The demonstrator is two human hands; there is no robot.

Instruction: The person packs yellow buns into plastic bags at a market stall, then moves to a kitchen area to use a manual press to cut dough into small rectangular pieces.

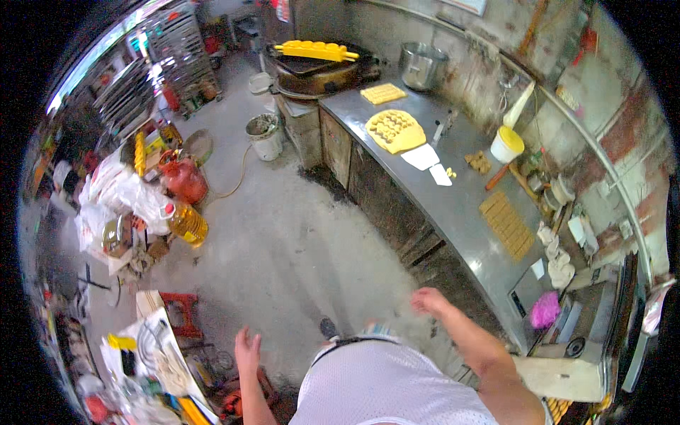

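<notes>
Holding nothing in left hand (248, 348), slightly spread, nearest red plastic frame (188, 316) at eight o'clock, or in right hand (428, 302), loosely curled, near counter (460, 216) at three o'clock. Could tip oil bottle (188, 227) at nine through stepping wide, or nudge scored slab (506, 225) on counter through leaning carelessly. Can read no lettering.

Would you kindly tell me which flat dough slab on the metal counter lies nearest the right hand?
The brownish rectangular slab is nearest the right hand; the yellow rectangle and the yellow sheet with gaps lie farther along the counter.
</notes>
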